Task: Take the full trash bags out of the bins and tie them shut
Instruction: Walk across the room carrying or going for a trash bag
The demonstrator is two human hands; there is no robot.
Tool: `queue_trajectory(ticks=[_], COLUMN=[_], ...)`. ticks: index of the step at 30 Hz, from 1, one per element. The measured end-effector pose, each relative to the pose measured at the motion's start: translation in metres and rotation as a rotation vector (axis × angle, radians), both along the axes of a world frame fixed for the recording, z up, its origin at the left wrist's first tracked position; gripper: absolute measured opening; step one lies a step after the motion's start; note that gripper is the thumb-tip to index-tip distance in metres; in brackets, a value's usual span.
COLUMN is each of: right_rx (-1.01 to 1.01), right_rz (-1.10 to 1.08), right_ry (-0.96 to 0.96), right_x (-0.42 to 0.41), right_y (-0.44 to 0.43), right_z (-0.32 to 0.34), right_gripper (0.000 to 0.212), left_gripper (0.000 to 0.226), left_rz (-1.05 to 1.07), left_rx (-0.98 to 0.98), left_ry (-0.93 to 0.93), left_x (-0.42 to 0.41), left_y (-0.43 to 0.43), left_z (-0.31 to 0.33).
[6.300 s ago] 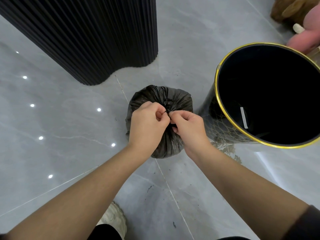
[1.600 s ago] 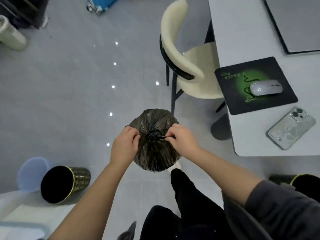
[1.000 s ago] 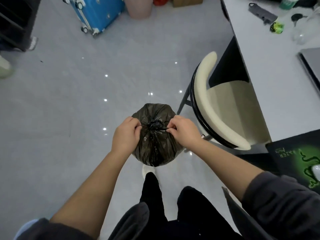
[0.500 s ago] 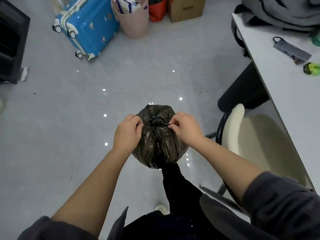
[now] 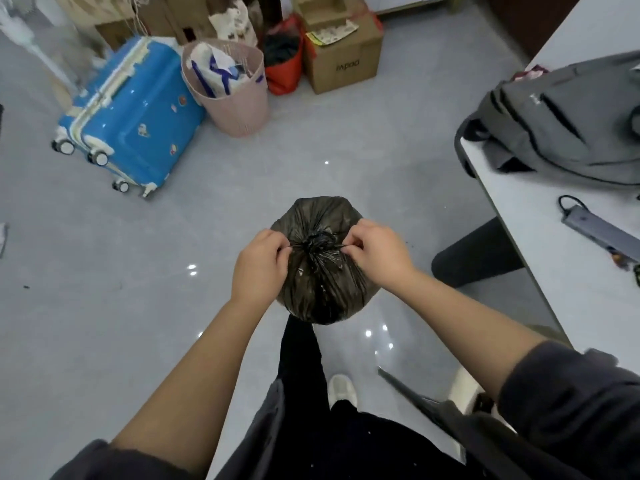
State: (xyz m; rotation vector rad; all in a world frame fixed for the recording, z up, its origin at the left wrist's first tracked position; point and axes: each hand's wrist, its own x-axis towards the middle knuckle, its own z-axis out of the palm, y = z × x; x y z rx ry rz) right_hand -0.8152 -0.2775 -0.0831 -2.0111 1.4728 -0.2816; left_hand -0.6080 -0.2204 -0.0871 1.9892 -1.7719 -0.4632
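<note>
A full black trash bag [image 5: 322, 285] hangs in the air in front of me, above the grey floor. Its top is gathered into a knot [image 5: 317, 242]. My left hand [image 5: 259, 265] pinches the bag's tie end on the left of the knot. My right hand [image 5: 377, 251] pinches the other end on the right. The two ends are stretched taut between my hands. No bin is in view.
A blue suitcase [image 5: 135, 116], a pink basket [image 5: 232, 88], a red bag [image 5: 284, 60] and a cardboard box [image 5: 343, 57] stand ahead along the far side. A white table [image 5: 554, 244] on the right carries a grey backpack [image 5: 561, 123] and a power strip [image 5: 602, 233].
I have stood up from the floor beside the gold-rimmed bin and turned while walking. The bag stays between both hands; suitcase, basket and box have come into view ahead.
</note>
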Motion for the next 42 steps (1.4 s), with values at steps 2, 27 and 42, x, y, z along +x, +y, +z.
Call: queue_trajectory(ticks=[2,27,42], right_rx=[0.006,0.114,0.085], right_rz=[-0.051,-0.424,-0.781], right_ry=[0.006,0.002,0.007], right_x=[0.007,-0.073,-0.261], right_y=[-0.043,-0.502,-0.714], right_z=[-0.003,-0.026,-0.034], right_gripper=[0.006,0.015,0.008], left_gripper=[0.009,0.009,0.012], left_rz=[-0.035,-0.413,-0.88], left_rx=[0.005,0.102,0.139], left_ry=[0.0,-0.032,-0.099], left_x=[0.009,-0.069,-0.279], left_y=[-0.051,-0.59,-0.885], left_z=[-0.005,-0.026,-0.036])
